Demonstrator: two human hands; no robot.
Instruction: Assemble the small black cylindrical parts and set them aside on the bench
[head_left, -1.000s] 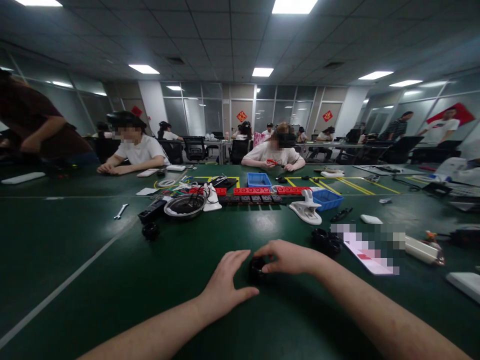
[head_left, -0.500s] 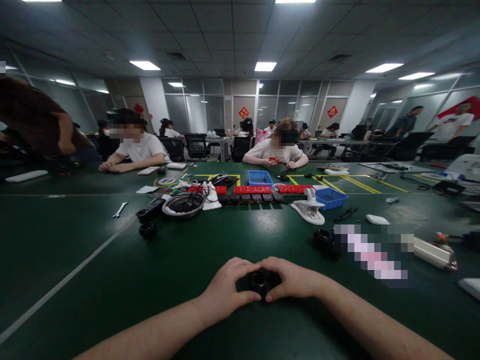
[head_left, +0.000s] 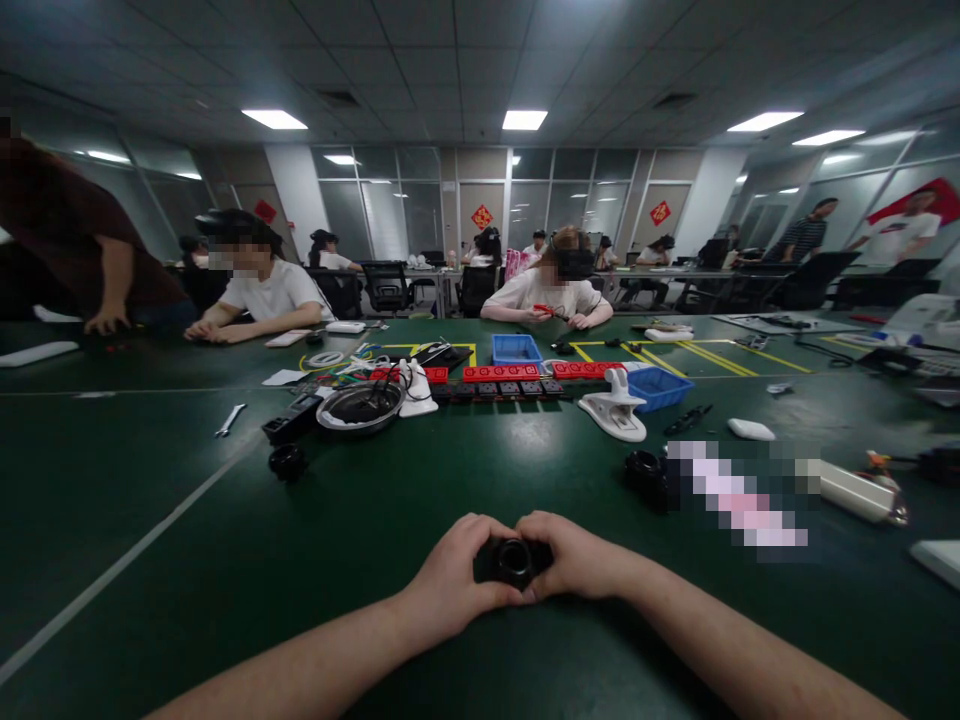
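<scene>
A black round part point(head_left: 514, 562) with a ring-shaped opening on top stands between my hands, near the front middle of the green table point(head_left: 375, 640). My left hand point(head_left: 465, 572) curves round its left side, and my right hand point(head_left: 562, 558) wraps its right side. The fingertips of both hands meet behind the part, and the thumbs come together in front of it. The lower part of the black piece is hidden by the thumbs.
Similar black parts lie at left point(head_left: 288, 462) and right point(head_left: 646, 475). Farther back are a metal bowl point(head_left: 360, 408), red sockets point(head_left: 501, 373), a white clamp point(head_left: 615, 408), blue trays point(head_left: 658, 388) and a wrench point(head_left: 230, 420). People sit across the table.
My right fingers and thumb have closed in on the black part. The view has shifted slightly. At far left, another person's hand has reached down to the table.
</scene>
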